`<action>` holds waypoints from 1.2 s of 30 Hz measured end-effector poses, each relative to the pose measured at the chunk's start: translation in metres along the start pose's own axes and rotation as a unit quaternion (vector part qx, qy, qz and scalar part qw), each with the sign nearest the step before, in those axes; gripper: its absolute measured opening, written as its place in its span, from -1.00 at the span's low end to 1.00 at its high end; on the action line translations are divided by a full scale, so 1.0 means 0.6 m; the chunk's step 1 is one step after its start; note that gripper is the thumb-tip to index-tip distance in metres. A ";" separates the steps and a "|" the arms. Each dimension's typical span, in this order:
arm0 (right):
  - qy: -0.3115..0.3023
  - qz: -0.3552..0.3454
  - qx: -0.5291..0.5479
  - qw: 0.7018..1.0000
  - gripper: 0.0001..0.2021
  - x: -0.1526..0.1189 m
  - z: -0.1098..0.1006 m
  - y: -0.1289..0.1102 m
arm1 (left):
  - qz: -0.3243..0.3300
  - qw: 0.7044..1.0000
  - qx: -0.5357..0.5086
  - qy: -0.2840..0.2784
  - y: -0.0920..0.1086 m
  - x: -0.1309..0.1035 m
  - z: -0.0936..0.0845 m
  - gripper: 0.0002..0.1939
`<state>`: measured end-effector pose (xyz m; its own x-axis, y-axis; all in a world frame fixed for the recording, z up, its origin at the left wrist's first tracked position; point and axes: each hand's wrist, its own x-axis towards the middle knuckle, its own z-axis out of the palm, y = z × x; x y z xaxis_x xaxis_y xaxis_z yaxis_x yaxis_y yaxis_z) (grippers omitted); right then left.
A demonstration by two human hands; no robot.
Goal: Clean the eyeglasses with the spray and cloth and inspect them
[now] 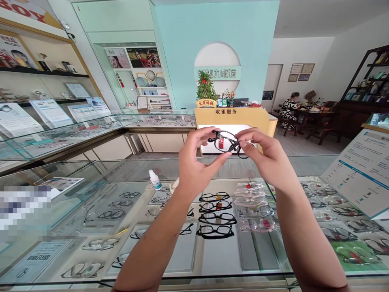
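Both my hands hold a pair of black-framed eyeglasses (226, 141) up above the glass display counter (170, 172). One lens carries a red sticker. My left hand (197, 162) grips the frame at its left side, thumb underneath and fingers on top. My right hand (263, 152) pinches it near the middle and hides part of the other lens. Below, in the case, lies a column of black eyeglasses (217, 219). Beside it is a column of clear and pinkish eyeglasses (253, 201), some with red stickers.
A small white spray bottle (155, 180) stands on the left of the counter. An information board (358, 172) leans at the right. Farther back are a cashier desk (237, 117), more display cases (164, 120) and a seated person (290, 111).
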<state>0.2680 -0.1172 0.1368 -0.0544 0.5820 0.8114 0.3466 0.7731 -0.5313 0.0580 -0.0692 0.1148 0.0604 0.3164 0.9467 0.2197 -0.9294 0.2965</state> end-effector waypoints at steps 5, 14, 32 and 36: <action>-0.028 0.036 0.036 0.998 -0.84 0.002 -0.001 -0.003 | -0.025 0.998 -0.058 -0.014 0.000 0.001 0.000 -0.39; -0.045 0.101 0.121 0.986 -0.81 0.003 -0.004 -0.002 | -0.032 0.984 -0.173 -0.038 -0.010 0.009 -0.006 -0.35; 0.085 0.018 -0.028 0.996 -0.84 0.001 0.028 0.008 | -0.148 0.984 -0.065 0.074 0.009 0.003 0.015 -0.56; 0.115 -0.079 -0.151 0.979 -0.85 -0.004 0.056 0.018 | -0.209 0.975 -0.071 0.011 0.029 0.000 0.019 -0.62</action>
<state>0.2406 -0.1017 0.1205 0.0706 0.3625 0.9293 0.6131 0.7191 -0.3270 0.0731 -0.0831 0.1187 -0.0261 0.6705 0.7414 0.0837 -0.7376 0.6700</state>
